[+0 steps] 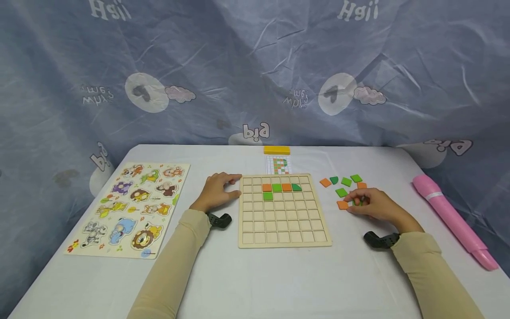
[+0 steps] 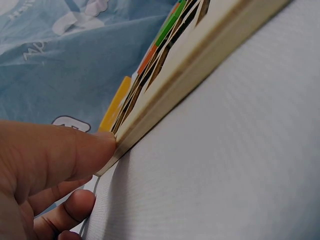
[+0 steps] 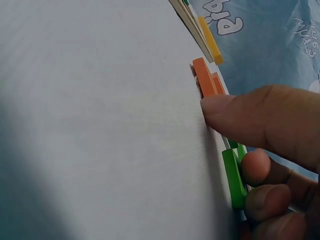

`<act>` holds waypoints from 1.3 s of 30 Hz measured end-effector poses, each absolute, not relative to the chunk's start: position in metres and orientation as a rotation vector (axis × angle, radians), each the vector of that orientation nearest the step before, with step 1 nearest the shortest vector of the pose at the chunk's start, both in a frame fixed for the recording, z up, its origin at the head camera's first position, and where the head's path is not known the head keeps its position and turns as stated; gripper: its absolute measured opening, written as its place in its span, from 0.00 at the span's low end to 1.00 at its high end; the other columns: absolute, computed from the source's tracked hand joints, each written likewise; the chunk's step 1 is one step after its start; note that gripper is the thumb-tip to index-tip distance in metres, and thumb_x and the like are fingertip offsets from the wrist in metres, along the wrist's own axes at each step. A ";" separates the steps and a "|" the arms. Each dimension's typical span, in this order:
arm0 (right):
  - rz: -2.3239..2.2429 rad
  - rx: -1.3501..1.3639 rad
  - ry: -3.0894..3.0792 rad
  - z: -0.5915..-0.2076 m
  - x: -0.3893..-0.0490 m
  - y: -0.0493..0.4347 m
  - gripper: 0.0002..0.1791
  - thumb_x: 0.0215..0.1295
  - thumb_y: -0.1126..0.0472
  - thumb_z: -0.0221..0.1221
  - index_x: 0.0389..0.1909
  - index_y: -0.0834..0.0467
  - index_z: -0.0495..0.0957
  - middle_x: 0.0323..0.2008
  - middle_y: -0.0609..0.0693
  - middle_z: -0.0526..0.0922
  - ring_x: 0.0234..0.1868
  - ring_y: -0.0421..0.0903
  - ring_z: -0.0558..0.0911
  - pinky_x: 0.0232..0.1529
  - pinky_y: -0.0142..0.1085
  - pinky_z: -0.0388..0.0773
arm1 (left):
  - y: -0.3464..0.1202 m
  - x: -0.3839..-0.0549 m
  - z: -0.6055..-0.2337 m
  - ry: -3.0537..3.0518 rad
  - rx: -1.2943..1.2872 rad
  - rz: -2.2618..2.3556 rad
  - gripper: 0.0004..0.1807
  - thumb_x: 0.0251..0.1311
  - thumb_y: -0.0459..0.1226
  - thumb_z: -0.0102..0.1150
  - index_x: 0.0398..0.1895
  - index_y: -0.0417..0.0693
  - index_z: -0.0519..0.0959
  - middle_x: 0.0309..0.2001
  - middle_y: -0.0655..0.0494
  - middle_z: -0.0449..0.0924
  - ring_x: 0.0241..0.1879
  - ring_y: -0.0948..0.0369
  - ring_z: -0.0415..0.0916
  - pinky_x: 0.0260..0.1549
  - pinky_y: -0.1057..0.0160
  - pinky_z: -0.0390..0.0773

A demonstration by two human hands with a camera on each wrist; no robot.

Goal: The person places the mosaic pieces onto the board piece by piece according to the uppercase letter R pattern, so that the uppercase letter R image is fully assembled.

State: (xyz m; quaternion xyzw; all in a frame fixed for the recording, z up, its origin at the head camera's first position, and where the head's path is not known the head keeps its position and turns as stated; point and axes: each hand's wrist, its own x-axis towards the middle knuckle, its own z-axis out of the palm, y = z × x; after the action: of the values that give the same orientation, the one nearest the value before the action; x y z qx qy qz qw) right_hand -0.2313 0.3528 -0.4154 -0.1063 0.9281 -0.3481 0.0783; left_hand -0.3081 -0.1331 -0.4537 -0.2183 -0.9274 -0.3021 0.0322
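Observation:
A wooden grid board (image 1: 284, 226) lies in front of me. Orange and green tiles fill part of one row, ending in a dark green rounded piece (image 1: 296, 187); a green square (image 1: 268, 196) sits below the row. My left hand (image 1: 217, 191) rests at the board's upper left, thumb (image 2: 102, 150) against its side edge and fingertips at the corner. Right of the board, my right hand (image 1: 372, 204) pinches an orange square tile (image 1: 341, 205) low at the table, the index fingertip hidden behind the thumb (image 3: 225, 112) in the right wrist view. A green tile (image 3: 233, 177) lies by the curled fingers.
Several loose tiles (image 1: 345, 181) lie beyond my right hand. Behind the board are a pattern card (image 1: 279, 165) and a yellow block (image 1: 276, 150). An animal puzzle board (image 1: 135, 210) lies at the left, a pink pen-shaped object (image 1: 454, 221) at the right.

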 end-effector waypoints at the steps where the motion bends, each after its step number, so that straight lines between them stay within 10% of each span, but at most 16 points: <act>1: -1.041 -0.317 2.780 -0.416 -0.231 0.353 0.18 0.66 0.63 0.74 0.53 0.66 0.86 0.30 0.47 0.73 0.25 0.40 0.70 0.24 0.34 0.70 | -0.133 -0.308 -0.453 -2.854 -0.671 -0.932 0.32 0.63 0.45 0.70 0.71 0.48 0.82 0.47 0.53 0.82 0.48 0.49 0.74 0.58 0.43 0.67; 39: -1.417 -0.446 2.465 -0.398 -0.234 0.301 0.18 0.69 0.70 0.68 0.55 0.72 0.77 0.39 0.57 0.89 0.22 0.40 0.74 0.27 0.35 0.75 | -0.132 -0.307 -0.451 -2.841 -0.679 -0.957 0.32 0.62 0.44 0.70 0.70 0.47 0.82 0.47 0.52 0.83 0.49 0.49 0.74 0.60 0.43 0.67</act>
State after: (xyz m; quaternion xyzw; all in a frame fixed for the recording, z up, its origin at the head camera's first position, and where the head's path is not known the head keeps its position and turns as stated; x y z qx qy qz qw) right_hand -0.2339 0.3014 -0.3981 -0.1538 0.8490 -0.4881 0.1315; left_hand -0.3073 -0.1321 -0.4512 -0.2209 -0.9236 -0.3113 0.0340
